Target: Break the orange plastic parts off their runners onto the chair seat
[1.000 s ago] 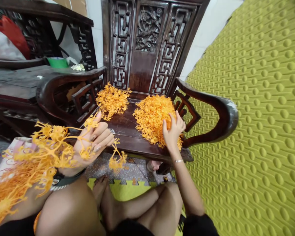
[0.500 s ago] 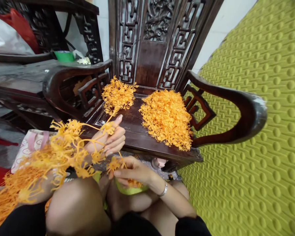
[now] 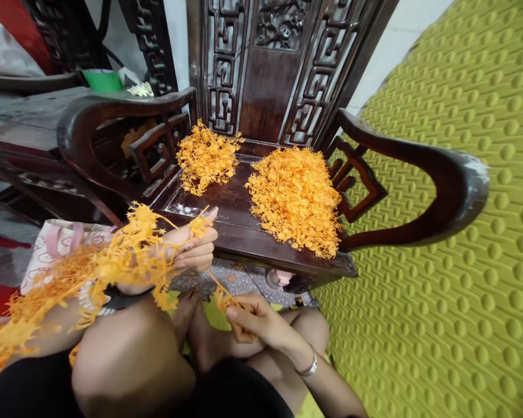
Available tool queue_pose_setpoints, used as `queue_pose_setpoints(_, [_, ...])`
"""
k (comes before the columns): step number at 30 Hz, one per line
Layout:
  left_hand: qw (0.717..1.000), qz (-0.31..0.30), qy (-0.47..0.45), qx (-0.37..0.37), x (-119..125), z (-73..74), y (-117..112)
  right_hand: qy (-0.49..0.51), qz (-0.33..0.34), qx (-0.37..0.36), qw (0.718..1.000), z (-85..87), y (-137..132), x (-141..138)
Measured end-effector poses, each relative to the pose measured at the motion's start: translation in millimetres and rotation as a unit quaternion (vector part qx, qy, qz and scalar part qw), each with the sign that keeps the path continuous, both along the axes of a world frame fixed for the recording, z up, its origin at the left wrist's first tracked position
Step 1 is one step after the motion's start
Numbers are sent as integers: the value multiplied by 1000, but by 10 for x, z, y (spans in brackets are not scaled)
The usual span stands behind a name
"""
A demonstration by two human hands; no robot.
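My left hand (image 3: 196, 249) is closed on a bunch of orange plastic flower sprigs (image 3: 131, 255), which drapes over my left forearm and trails to the lower left. One thin stem pokes up by its thumb. Below and to the right, my right hand (image 3: 259, 316) pinches the end of an orange sprig (image 3: 220, 296); its stem runs up toward my left hand. On the seat of the dark wooden chair (image 3: 226, 232) lie a smaller sprig pile (image 3: 209, 157) at the left and a larger sprig pile (image 3: 296, 200) at the right.
A curved armrest (image 3: 444, 191) juts out at the right, before a yellow-green bumpy covering (image 3: 462, 325). At the left are a dark table (image 3: 30, 122) with a green container (image 3: 102, 80), and a bag with pink handles (image 3: 43, 255). A pink object (image 3: 281, 277) sits under the chair.
My right hand has moved right and slightly down, away from my left hand, drawing the sprig's stem out between them. My left hand stays near the same spot. The view has shifted a little.
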State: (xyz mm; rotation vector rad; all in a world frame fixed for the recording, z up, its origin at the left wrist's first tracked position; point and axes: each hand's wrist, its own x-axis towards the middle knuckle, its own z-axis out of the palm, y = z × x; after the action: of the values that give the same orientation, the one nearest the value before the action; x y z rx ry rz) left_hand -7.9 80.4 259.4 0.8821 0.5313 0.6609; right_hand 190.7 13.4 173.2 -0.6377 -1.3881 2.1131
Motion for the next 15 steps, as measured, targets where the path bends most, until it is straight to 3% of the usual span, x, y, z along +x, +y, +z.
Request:
queue_pose_setpoints(1, [999, -46, -9, 0, -5, 17, 7, 1, -11, -14, 1000, -4, -30, 4])
queue_pose_setpoints(3, [997, -71, -14, 1, -21, 35, 11, -5, -20, -36, 999, -29, -88, 17])
queue_pose_setpoints(10, [997, -69, 20, -40, -92, -50, -116, -8, -20, -64, 998, -218, -331, 24])
queue_pose_setpoints(15, [993, -90, 7, -76, -88, -109, -187, -14, -44, -95, 994, -223, -561, -13])
